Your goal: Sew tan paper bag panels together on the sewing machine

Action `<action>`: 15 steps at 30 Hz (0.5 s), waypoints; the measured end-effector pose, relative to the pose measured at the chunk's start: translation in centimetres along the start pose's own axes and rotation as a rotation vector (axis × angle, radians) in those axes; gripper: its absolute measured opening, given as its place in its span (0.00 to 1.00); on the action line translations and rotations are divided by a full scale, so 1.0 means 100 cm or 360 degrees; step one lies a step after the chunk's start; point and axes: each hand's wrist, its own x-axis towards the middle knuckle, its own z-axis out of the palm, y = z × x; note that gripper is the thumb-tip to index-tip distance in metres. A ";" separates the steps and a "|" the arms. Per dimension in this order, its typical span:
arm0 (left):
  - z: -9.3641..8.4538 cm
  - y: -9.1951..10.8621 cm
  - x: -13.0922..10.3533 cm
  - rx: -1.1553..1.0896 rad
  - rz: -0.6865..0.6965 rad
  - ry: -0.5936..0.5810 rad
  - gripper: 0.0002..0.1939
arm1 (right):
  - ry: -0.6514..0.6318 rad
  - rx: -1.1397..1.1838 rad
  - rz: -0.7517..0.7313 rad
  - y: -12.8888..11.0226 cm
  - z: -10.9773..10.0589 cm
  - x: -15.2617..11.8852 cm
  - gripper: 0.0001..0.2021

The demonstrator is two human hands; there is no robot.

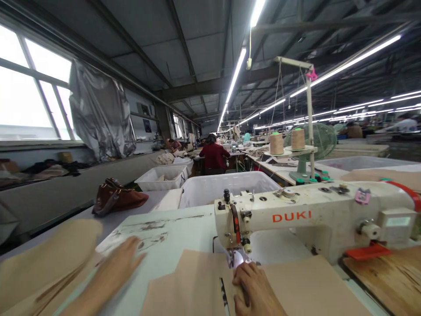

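My left hand (120,261) is over the pale green tabletop (158,228), slightly blurred, its fingers stretched out and thumb apart, holding nothing. Beside it on the left lies a stack of beige fabric pieces (49,259), also blurred. My right hand (255,287) is just in front of the lit needle area of a white sewing machine (263,215), its fingers bent and closed on a beige fabric piece (197,281). More beige fabric (312,281) spreads to the right under the machine arm. The right palm and forearm hide part of the material.
A white plastic bin (226,184) stands behind the machine, with a smaller white bin (161,177) farther left. A brown handbag (115,197) sits at the left. Thread cones (276,143) stand on a rack. A person in dark red (213,156) sits ahead, facing away.
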 end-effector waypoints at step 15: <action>0.099 0.089 -0.001 -0.0806 0.0329 -0.0550 0.15 | -0.0210 0.0118 -0.0403 0.004 -0.038 -0.015 0.15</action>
